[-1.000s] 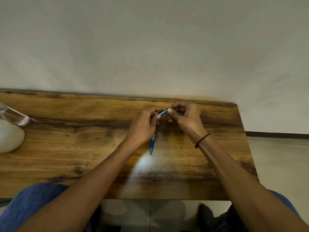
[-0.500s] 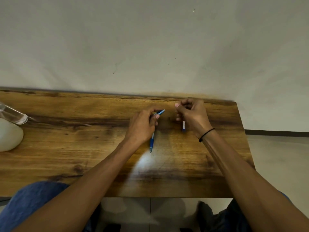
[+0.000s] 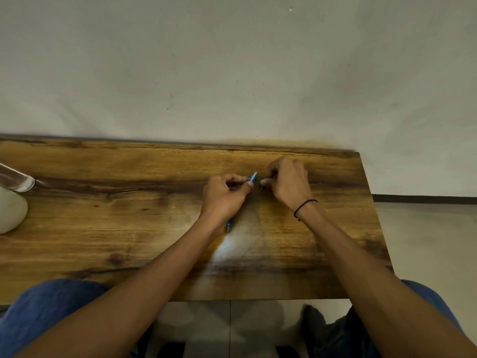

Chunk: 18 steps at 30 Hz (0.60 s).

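Note:
My left hand [image 3: 224,196] grips a blue pen [image 3: 252,177] over the wooden table [image 3: 103,215]. The pen's upper end sticks out past my fingers toward the far right, and its tip [image 3: 229,225] shows below my wrist. My right hand [image 3: 287,182], with a black band on the wrist, sits just right of the pen's upper end. Its fingers are curled and its thumb and forefinger pinch together close to that end. The small pen part held in that pinch is mostly hidden by the fingers.
A clear glass vessel [image 3: 16,180] and a white rounded object [image 3: 10,211] sit at the table's left edge. A plain wall rises right behind the table. The table's right edge [image 3: 374,215] drops to a tiled floor. My knees in blue trousers lie under the near edge.
One second ago both hands met at the pen's upper end. Then my right hand pulled away right with a small white and blue part. It has now come back beside the pen's end.

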Available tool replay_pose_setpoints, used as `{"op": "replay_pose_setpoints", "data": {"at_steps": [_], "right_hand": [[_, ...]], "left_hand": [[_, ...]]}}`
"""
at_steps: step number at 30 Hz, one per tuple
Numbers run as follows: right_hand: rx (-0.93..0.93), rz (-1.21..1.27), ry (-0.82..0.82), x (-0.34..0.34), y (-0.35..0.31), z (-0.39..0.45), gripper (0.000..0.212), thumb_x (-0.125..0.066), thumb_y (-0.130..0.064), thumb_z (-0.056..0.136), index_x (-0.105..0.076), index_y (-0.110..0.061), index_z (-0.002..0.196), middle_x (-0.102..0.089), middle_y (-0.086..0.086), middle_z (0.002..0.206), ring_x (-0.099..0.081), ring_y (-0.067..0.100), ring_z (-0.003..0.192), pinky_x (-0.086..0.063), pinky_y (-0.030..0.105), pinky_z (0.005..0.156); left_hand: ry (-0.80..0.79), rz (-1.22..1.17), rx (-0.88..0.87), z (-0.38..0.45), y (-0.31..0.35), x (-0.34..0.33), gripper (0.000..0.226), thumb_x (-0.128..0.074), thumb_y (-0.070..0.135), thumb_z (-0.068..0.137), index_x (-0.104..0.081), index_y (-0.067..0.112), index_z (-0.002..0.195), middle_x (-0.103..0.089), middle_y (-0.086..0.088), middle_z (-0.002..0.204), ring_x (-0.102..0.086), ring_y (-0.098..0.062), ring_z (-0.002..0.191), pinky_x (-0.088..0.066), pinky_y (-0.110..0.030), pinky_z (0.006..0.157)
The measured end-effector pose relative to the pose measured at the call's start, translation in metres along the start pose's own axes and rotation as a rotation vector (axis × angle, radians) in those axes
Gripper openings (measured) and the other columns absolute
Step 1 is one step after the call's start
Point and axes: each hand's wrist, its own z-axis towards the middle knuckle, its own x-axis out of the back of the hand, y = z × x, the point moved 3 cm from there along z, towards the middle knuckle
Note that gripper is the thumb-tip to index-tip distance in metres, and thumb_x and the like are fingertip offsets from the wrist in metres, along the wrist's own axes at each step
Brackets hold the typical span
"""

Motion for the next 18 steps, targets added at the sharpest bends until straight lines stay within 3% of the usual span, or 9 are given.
{"op": "replay_pose_setpoints", "data": {"at_steps": [3,6,10,15,18], "right_hand": [[-0.037,0.176,0.047,0.016,0.003,0.0,0.013,-0.086,-0.021,0.083,-0.079,-0.012,0.079,-0.076,0.004,0.08,-0.073,0.022,0.083,-0.061,0.045,0.082],[-0.024,0.272,-0.032,0.022,0.004,-0.008,0.011,-0.085,-0.019,0.085,-0.079,-0.012,0.079,-0.076,0.003,0.073,-0.075,0.02,0.072,-0.064,0.049,0.078],[-0.034,0.19,-0.052,0.02,0.005,-0.015,0.01,-0.085,-0.019,0.085,-0.079,-0.014,0.079,-0.077,0.002,0.079,-0.074,0.023,0.084,-0.061,0.052,0.087],[-0.114,0.09,0.014,0.025,0.015,-0.012,0.014,-0.083,-0.024,0.087,-0.075,-0.015,0.078,-0.075,0.006,0.093,-0.07,0.03,0.102,-0.057,0.044,0.091],[-0.159,0.039,-0.001,0.02,0.021,-0.01,0.016,-0.081,-0.028,0.089,-0.074,-0.014,0.086,-0.073,0.013,0.109,-0.068,0.035,0.108,-0.057,0.045,0.091]], "left_hand": [[0.052,-0.075,0.028,0.004,0.002,0.006,0.011,-0.088,0.03,0.083,-0.08,0.029,0.091,-0.08,0.012,0.085,-0.076,-0.001,0.082,-0.066,-0.037,0.085],[0.052,-0.03,0.015,0.005,0.002,0.008,0.014,-0.09,0.029,0.08,-0.078,0.028,0.087,-0.081,0.006,0.081,-0.079,-0.009,0.08,-0.066,-0.042,0.085],[0.047,0.182,-0.081,-0.002,0.004,0.004,0.019,-0.089,0.029,0.081,-0.072,0.036,0.079,-0.078,0.013,0.068,-0.075,0.003,0.066,-0.065,-0.035,0.08],[0.079,0.294,-0.134,-0.003,0.006,-0.003,0.016,-0.091,0.028,0.079,-0.076,0.031,0.082,-0.064,0.02,0.049,-0.067,0.012,0.055,-0.049,-0.002,0.057],[0.066,0.366,-0.146,0.0,0.005,-0.004,0.024,-0.091,0.03,0.079,-0.071,0.035,0.068,-0.065,0.02,0.053,-0.067,0.012,0.058,-0.056,-0.016,0.072]]}}
